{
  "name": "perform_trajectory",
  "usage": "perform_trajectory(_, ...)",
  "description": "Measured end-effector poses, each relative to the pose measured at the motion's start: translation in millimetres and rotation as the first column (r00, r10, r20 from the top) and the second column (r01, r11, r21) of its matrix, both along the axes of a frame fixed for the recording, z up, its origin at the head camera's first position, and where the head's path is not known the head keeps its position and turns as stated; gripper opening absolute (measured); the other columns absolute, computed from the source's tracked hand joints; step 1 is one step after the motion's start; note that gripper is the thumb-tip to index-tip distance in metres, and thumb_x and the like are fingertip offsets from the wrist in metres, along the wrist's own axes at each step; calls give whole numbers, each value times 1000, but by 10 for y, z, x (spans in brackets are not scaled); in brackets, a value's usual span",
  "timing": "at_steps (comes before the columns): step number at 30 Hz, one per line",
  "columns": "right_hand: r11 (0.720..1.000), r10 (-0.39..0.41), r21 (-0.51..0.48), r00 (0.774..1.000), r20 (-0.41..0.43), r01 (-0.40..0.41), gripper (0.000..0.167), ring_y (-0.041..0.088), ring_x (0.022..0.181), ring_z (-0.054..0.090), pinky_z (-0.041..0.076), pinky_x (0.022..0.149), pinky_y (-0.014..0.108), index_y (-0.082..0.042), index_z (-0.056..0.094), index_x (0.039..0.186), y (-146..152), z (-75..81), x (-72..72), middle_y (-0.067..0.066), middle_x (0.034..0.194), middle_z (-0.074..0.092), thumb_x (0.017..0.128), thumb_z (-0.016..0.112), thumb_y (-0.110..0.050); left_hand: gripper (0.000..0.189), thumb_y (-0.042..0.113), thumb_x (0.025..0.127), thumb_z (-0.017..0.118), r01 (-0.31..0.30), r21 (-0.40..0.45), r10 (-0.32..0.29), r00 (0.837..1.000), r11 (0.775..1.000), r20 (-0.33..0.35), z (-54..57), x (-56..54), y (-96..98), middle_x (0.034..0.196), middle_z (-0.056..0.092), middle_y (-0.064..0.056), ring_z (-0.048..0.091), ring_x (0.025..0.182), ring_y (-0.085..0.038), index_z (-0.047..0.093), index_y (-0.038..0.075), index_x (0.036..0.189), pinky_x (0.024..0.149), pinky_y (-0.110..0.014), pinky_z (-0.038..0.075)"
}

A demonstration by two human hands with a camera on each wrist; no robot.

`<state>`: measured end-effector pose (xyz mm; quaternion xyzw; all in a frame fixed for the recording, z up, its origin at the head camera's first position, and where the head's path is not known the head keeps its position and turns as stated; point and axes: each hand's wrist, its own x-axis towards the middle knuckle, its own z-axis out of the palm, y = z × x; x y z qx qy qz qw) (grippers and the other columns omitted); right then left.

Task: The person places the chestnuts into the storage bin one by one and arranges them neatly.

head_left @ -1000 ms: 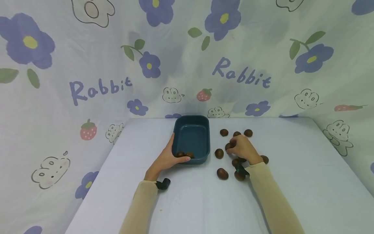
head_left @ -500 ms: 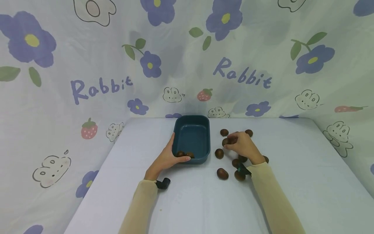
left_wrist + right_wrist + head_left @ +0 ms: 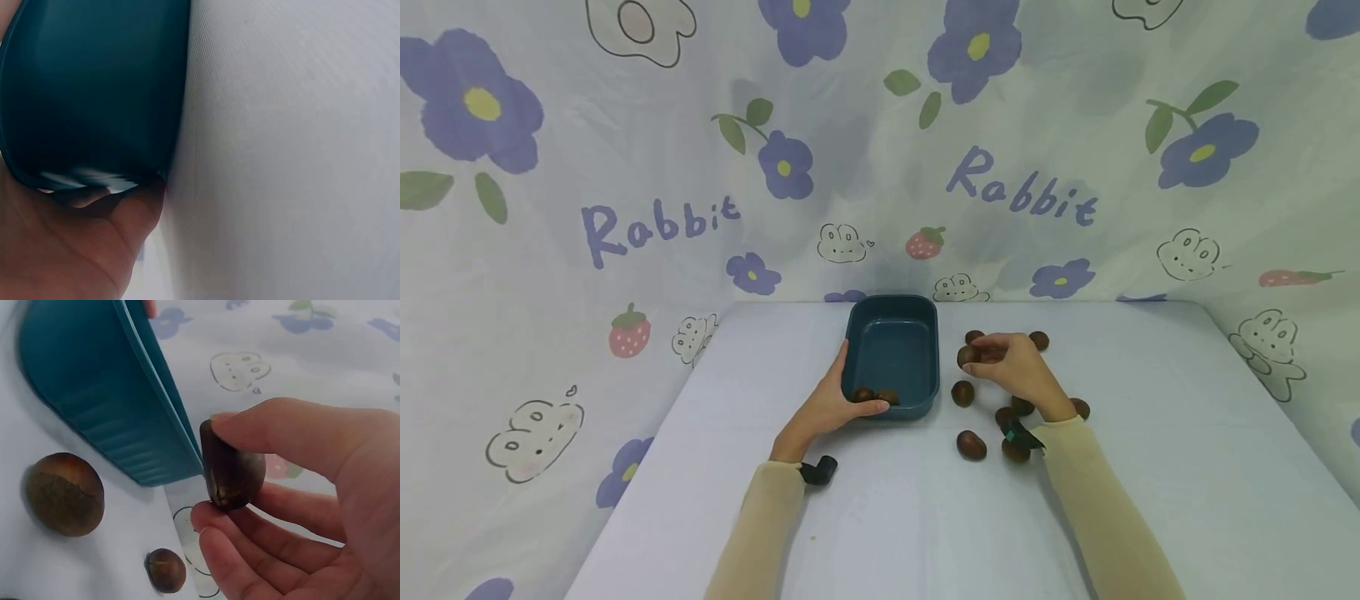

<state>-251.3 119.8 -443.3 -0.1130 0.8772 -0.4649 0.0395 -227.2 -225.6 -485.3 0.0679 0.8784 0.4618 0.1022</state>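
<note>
A dark teal rectangular dish (image 3: 895,354) stands at the back middle of the white table. Its near left corner is gripped by my left hand (image 3: 829,408), fingers along the left side and thumb over the near edge. Chestnuts (image 3: 887,397) lie inside at that corner, partly behind the thumb. Right of the dish, my right hand (image 3: 1018,367) pinches one brown chestnut (image 3: 234,469) between thumb and fingers, held above the table. The left wrist view shows the dish wall (image 3: 94,87) close up against my left palm.
Several loose chestnuts are scattered right of the dish, among them a near one (image 3: 972,446), one beside the dish (image 3: 962,393) and a far one (image 3: 1039,341). Some lie under my right wrist. A patterned cloth (image 3: 880,167) hangs behind the table.
My right hand has moved left and slightly away from me, carrying the pinched chestnut off the group toward the dish. My left hand and the dish have stayed in place.
</note>
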Motion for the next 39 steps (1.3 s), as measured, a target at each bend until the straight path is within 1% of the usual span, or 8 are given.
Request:
perform_trajectory(6,997,22,-72,1000,18,-21,54,30,111,72,59,100,46,-3,67,134,-30,6,3,16,123,74,88,82,-27,138,63,72,88,4,5,-4,1000,1000,1,11,-1,0,177,1,-4,11,163,-35,-11,36,165,127,-65,19)
perform_trajectory(9,995,41,-97,999,15,-39,53,28,109,72,60,98,45,-3,67,133,-57,20,16,16,122,75,88,83,-26,138,63,72,88,6,4,-6,1000,1000,-3,14,0,-1,177,1,-3,11,163,-34,-11,36,165,127,-65,19)
perform_trajectory(20,990,81,-113,996,-48,-86,47,25,100,74,61,94,43,-1,71,127,-191,98,89,15,113,76,87,84,-22,138,62,73,88,15,11,-15,1000,1000,-11,21,4,3,177,0,-3,11,163,-34,-11,34,166,128,-64,19)
perform_trajectory(23,989,93,-107,994,-56,-98,46,25,99,74,62,92,42,-1,72,126,-229,109,109,15,113,75,86,84,-21,138,62,73,88,14,9,-14,1000,1000,-15,23,3,6,177,1,-3,11,163,-34,-11,34,166,128,-64,19)
perform_trajectory(27,987,124,-87,988,-94,-133,44,23,96,73,63,88,39,-2,73,124,-282,81,113,14,111,75,86,85,-21,138,63,72,87,10,6,-10,1000,1000,-15,22,9,10,177,1,-3,12,163,-34,-11,34,166,128,-65,19)
perform_trajectory(33,983,169,-47,971,-171,-179,39,20,89,70,61,78,29,-5,77,118,-359,25,125,9,104,76,84,86,-21,138,62,73,87,14,13,-14,999,1000,-32,-6,16,14,177,1,-3,12,163,-34,-11,33,166,128,-65,20)
perform_trajectory(36,981,183,-19,961,-205,-191,40,19,86,69,59,71,26,-4,77,118,-388,2,130,8,103,77,83,87,-21,137,61,74,87,20,15,-20,999,1000,-42,-21,18,13,177,1,-2,13,163,-33,-11,33,166,128,-64,20)
perform_trajectory(39,981,193,5,957,-218,-196,40,18,86,67,54,63,25,-5,77,118,-417,-18,136,8,105,78,83,87,-21,137,61,74,87,23,20,-22,999,1000,-46,-29,23,18,177,0,-1,12,163,-33,-11,34,166,128,-65,19)
